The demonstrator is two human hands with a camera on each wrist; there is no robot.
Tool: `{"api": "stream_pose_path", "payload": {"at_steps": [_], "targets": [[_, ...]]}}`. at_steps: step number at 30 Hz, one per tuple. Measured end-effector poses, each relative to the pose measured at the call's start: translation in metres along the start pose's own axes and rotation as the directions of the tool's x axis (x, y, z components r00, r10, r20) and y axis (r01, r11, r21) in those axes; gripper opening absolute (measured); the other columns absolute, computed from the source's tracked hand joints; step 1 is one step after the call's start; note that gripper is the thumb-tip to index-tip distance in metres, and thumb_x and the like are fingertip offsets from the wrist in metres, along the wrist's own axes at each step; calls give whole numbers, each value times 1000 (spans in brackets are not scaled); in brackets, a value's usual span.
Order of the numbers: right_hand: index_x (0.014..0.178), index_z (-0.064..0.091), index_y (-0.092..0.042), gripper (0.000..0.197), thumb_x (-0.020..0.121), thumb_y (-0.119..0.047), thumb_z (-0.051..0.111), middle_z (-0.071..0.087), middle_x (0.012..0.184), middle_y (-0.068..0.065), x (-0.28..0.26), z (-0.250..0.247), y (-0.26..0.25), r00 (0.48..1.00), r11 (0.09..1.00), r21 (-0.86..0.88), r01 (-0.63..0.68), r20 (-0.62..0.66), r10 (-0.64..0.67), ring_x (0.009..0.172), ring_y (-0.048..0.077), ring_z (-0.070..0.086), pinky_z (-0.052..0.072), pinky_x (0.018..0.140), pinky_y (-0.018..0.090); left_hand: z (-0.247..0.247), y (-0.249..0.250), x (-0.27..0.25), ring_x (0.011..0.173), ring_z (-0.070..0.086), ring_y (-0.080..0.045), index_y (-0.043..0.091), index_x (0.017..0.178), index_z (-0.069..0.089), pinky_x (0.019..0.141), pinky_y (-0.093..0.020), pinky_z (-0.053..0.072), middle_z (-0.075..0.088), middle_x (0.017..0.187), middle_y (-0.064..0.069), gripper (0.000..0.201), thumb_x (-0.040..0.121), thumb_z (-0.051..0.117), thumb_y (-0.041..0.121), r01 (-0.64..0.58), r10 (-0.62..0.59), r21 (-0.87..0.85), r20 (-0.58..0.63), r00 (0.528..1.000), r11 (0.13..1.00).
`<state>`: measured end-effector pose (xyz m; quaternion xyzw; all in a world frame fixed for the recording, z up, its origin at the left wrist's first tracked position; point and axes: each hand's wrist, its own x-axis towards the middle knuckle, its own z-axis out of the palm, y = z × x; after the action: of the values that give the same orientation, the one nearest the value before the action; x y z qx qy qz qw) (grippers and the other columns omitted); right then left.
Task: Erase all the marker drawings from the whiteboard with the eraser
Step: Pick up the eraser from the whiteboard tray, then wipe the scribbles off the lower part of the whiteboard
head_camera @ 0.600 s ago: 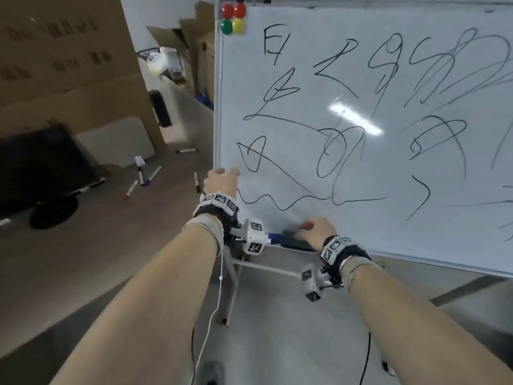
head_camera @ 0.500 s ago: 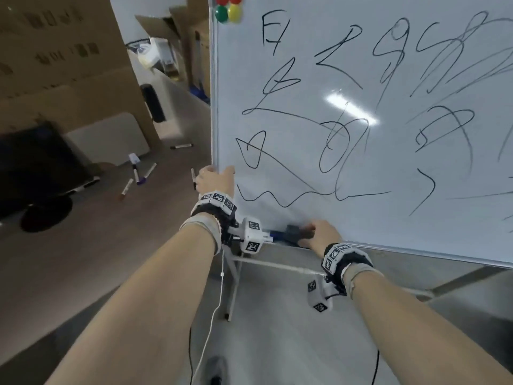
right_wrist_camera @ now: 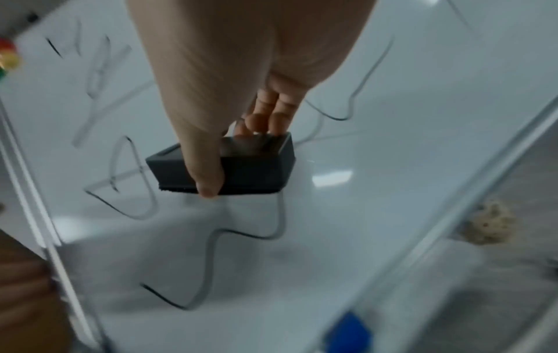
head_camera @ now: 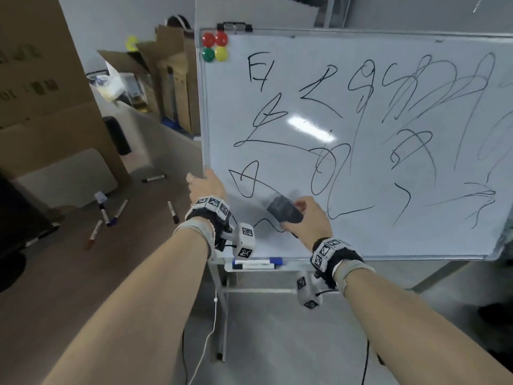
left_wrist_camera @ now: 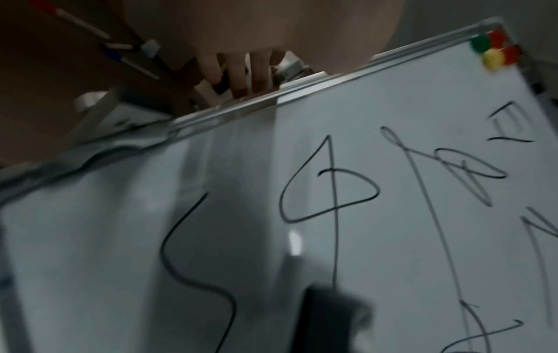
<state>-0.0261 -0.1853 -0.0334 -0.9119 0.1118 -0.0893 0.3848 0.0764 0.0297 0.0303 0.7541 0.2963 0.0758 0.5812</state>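
Observation:
The whiteboard (head_camera: 361,232) stands on a metal frame, covered with black marker scribbles (head_camera: 324,173). My right hand (head_camera: 305,218) grips the dark grey eraser (head_camera: 284,209) and holds it against the lower left of the board, beside a wavy line (right_wrist_camera: 211,250). In the right wrist view the thumb and fingers clamp the eraser (right_wrist_camera: 241,167) from both sides. My left hand (head_camera: 205,184) grips the board's left edge; in the left wrist view its fingers (left_wrist_camera: 238,71) curl behind the frame (left_wrist_camera: 271,98).
Several coloured magnets (head_camera: 215,47) sit in the board's top left corner. Markers (head_camera: 255,263) lie in the tray under the board. More markers (head_camera: 111,215) are scattered on the brown table at left, with cardboard boxes (head_camera: 41,93) behind. Cables hang below my wrists.
My right hand has lifted the eraser out of the tray up onto the board's lower left area. The left hand stays on the board's edge. The head view has tilted up.

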Motion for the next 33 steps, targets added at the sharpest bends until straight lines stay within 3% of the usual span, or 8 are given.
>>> {"api": "stream_pose_path", "payload": {"at_steps": [6,10,14,20,24,28,31,33], "targets": [[120,57,-31,52,72,-39,74,54,113,-8,42,-13,-98,939,963,-124,240,-221,-262,108,14,48,47,88,32,-22,48,18,118,53,-31,5,134,45,95,-35,35,56,130,-15,56,100,29,47,-110,116,-36,279,953,993],[117,59,-29,51,70,-43,71,58,109,-7,63,-27,-138,878,933,-208,294,-325,-350,107,19,44,41,92,33,-31,86,21,118,52,-32,9,127,47,86,-31,33,53,120,-11,43,101,33,40,-204,211,-57,269,940,977],[119,57,-28,51,72,-39,72,54,114,-5,87,-45,-166,858,935,-144,323,-372,-354,109,17,46,46,93,35,-33,125,25,122,50,-36,9,136,43,101,-41,35,52,136,-16,54,98,31,46,-195,196,-30,238,951,980],[124,59,-28,50,76,-37,70,51,116,-1,138,-85,-190,767,893,-210,399,-458,-450,108,21,49,46,93,35,-12,168,33,130,45,-35,4,144,36,104,-37,32,45,144,-19,56,102,28,41,-229,237,-61,246,940,972],[127,60,-24,48,81,-35,70,52,116,2,178,-106,-193,724,878,-247,410,-498,-478,107,23,46,45,93,38,0,175,39,129,48,-36,-1,142,41,106,-38,35,49,142,-21,59,105,21,40,-216,221,-50,141,965,975],[127,61,-22,52,79,-32,75,53,116,3,203,-96,-208,689,834,-237,499,-475,-547,107,24,45,41,92,37,11,180,45,124,53,-36,0,137,49,105,-39,37,55,135,-23,68,104,14,49,-168,171,-62,49,984,984],[127,63,-23,55,76,-34,77,53,114,1,212,-80,-207,642,715,-264,648,-316,-699,105,21,45,41,92,37,15,175,51,124,52,-37,12,151,29,104,-40,38,52,136,-22,56,105,17,42,-193,195,-78,24,980,978],[126,64,-24,53,76,-37,77,53,112,-1,215,-75,-197,607,656,-245,714,-251,-754,104,20,46,42,92,37,16,177,51,126,51,-35,7,146,38,105,-37,36,52,136,-23,62,105,14,46,-169,171,-58,42,984,984]]}}
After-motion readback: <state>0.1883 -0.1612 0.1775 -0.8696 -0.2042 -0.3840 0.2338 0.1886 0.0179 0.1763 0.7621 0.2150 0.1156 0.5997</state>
